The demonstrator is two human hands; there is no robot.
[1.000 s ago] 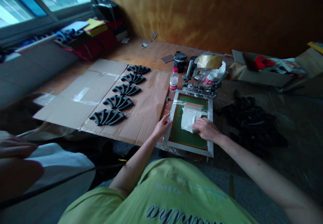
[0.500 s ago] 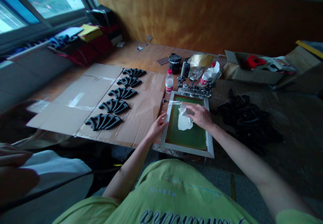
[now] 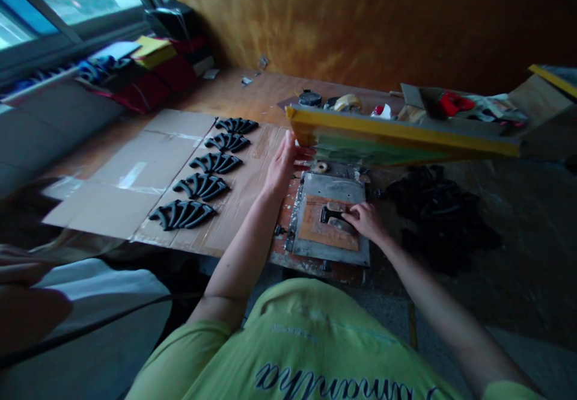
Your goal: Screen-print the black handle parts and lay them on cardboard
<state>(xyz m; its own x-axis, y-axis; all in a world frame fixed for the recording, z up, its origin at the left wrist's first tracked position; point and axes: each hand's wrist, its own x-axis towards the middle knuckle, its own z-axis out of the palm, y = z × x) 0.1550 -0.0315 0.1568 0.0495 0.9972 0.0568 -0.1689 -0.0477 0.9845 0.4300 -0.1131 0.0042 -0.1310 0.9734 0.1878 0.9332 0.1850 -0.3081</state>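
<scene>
A screen-printing frame (image 3: 387, 141) with a yellow edge and green mesh is tilted up above the bench. The fingers of my left hand (image 3: 283, 166) are spread, their tips at the frame's near corner. Below it lies a grey metal plate (image 3: 332, 186) bearing a tan pad (image 3: 313, 225). A small black part (image 3: 331, 215) sits on the pad, and my right hand (image 3: 367, 221) closes on its right end. Several fan-shaped black moulded parts (image 3: 183, 215) lie in a row on flattened cardboard (image 3: 103, 171), left of my left hand.
A heap of black parts (image 3: 437, 213) lies to the right of the plate. A black ink tin (image 3: 310, 98) and a cardboard box (image 3: 451, 111) stand behind the raised frame. A co-worker's blurred hand (image 3: 18, 273) shows at the lower left.
The green screen, flat under my hands before, now tilts up and uncovers the plate and pad. My right hand has left the white cloth for the black part; my left has moved farther away.
</scene>
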